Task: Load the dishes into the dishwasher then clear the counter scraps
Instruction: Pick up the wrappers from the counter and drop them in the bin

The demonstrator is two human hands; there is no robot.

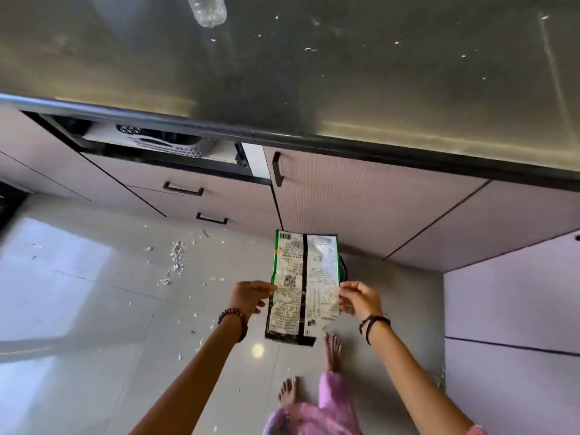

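I hold an empty food packet, white with green and black edges, flat out in front of me over the floor. My left hand pinches its left edge and my right hand pinches its right edge. White scraps lie scattered on the floor tiles to the left of the packet. A few small white scraps also dot the dark counter above. A dark object under the packet's right side is mostly hidden.
A clear plastic bottle stands at the counter's far edge. Below the counter a drawer stands open with a perforated basket inside. Closed cabinet doors and drawers run along the front and the right. My bare feet stand on the glossy tiles.
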